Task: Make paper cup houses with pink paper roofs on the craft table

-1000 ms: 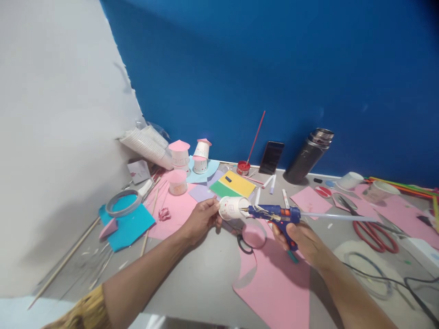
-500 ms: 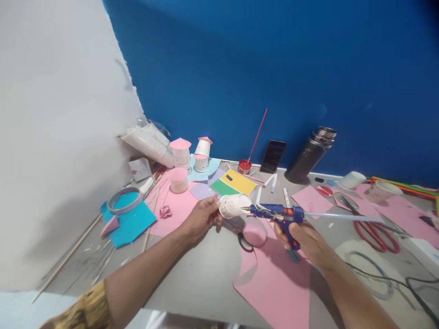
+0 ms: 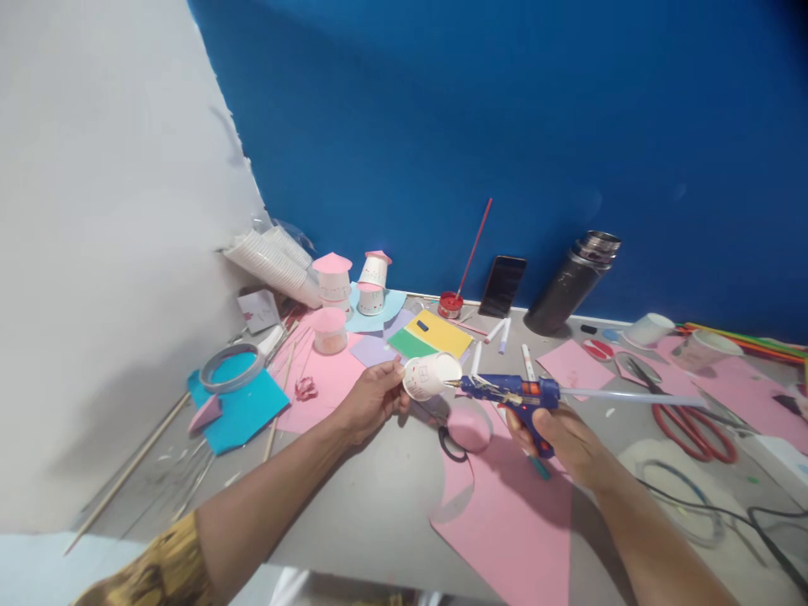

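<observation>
My left hand (image 3: 374, 396) is closed round the rim end of a white paper cup (image 3: 424, 377) with small drawn marks, tipped on its side above the table. A blue glue gun (image 3: 514, 394) is gripped in my right hand (image 3: 555, 442), its metal nozzle at the cup's right-hand end; whether it touches cannot be made out. A clear glue stick (image 3: 631, 399) sticks out of the gun's back. Below the nozzle lie a pink paper disc (image 3: 469, 427) and scissors with a dark handle (image 3: 452, 446), partly hidden.
Decorated cups with pink paper roofs (image 3: 332, 278) stand at the back left, by stacked paper cups (image 3: 271, 261). A tape roll (image 3: 231, 370) lies left. A dark flask (image 3: 571, 286) and a phone (image 3: 502, 286) lean on the blue wall. Red-handled scissors (image 3: 691, 429) and a cable (image 3: 694, 507) lie right.
The cup in my left hand has shifted very slightly, its right-hand end a little higher. The glue gun stays almost where it was, with its nozzle at the cup.
</observation>
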A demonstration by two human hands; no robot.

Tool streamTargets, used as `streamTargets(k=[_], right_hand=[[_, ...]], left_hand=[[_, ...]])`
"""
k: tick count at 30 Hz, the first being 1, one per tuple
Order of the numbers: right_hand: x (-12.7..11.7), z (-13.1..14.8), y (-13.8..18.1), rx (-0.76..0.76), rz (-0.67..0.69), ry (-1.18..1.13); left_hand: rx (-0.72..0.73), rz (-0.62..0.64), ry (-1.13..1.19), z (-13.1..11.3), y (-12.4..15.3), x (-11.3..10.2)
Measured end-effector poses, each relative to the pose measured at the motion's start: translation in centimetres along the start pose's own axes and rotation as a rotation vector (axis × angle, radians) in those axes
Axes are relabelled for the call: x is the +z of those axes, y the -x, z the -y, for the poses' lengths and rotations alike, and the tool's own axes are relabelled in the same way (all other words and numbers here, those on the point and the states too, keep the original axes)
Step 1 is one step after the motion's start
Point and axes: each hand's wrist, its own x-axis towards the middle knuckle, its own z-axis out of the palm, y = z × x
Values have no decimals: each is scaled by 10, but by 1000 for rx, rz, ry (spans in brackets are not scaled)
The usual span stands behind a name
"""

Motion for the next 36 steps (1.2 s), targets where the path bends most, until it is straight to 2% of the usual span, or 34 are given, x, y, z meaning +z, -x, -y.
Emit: streamTargets(k=[12,36], right_hand=[[-1,1,1,-25,-21,16],[-3,3,0,-24,-49,63]], left_hand=[[-14,-64,59,-5,2,3],[-24,-75,101,-7,2,3]])
